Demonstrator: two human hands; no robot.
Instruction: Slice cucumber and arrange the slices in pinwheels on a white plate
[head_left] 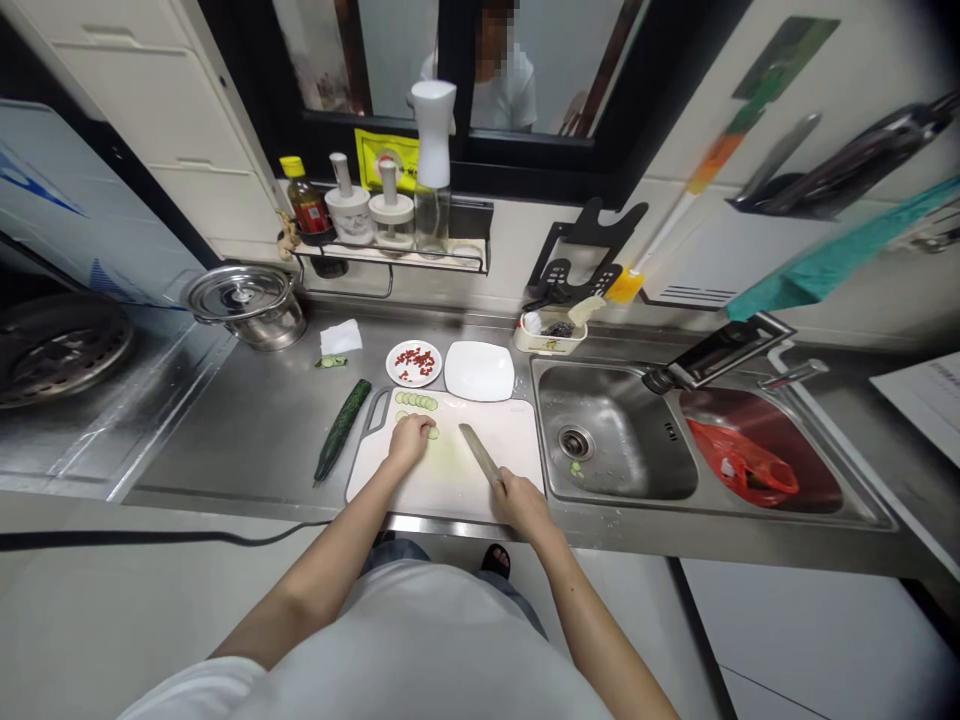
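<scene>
My right hand (523, 503) grips the handle of a kitchen knife (478, 452), its blade slanting up and left over a white cutting board (450, 495). On the board's left part, my left hand (410, 441) has its fingers pinched at a cucumber slice (433, 433). Just above that hand lies an overlapping row of cucumber slices (416, 401), with another slice partly hidden by the fingers. A whole cucumber (343, 430) rests on the steel counter left of the board. Behind the board stand a small plate of chopped red pieces (414, 363) and a white square plate (480, 371).
A double sink (619, 440) with a faucet (712, 355) is on the right; a red plastic bag (742, 465) lies in its right basin. At the left stand a lidded steel pot (251, 305) and a stove burner (64, 345). A bottle rack (390, 258) hangs on the back wall.
</scene>
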